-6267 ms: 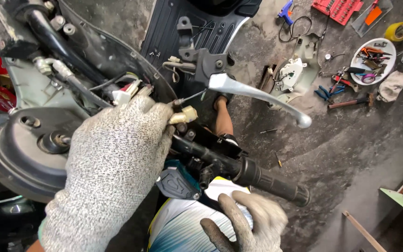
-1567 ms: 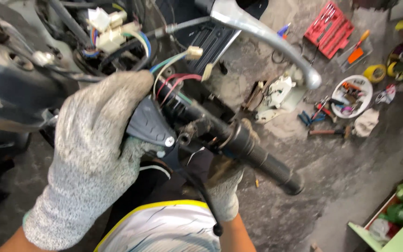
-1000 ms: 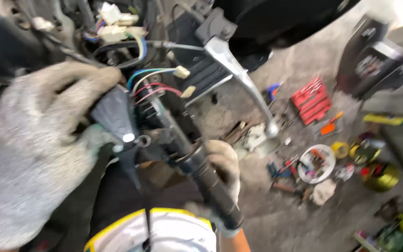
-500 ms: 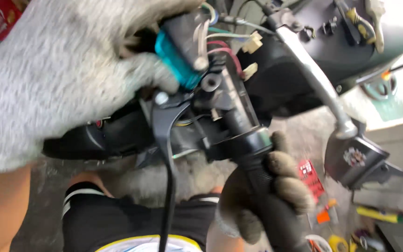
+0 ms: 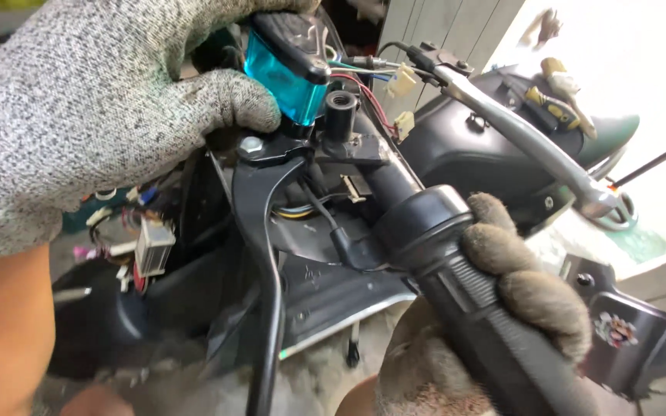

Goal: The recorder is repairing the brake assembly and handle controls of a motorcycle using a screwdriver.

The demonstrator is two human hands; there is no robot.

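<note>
The left hand [image 5: 94, 115], in a grey knitted glove, is high at the left of the view. Its grip is pressed around a small turquoise box [image 5: 283, 73] with a black lid, which sits at the inner end of the handlebar; the thumb lies just under the box. The right hand [image 5: 495, 323], in a dirty glove, has its grip wrapped around the black rubber handle [image 5: 464, 300] at the lower right. A black lever [image 5: 267, 254] hangs down from the bracket under the box. Coloured wires [image 5: 356, 77] with small white plugs run behind the box. A silver lever [image 5: 533, 150] stretches to the right, well apart from both hands.
</note>
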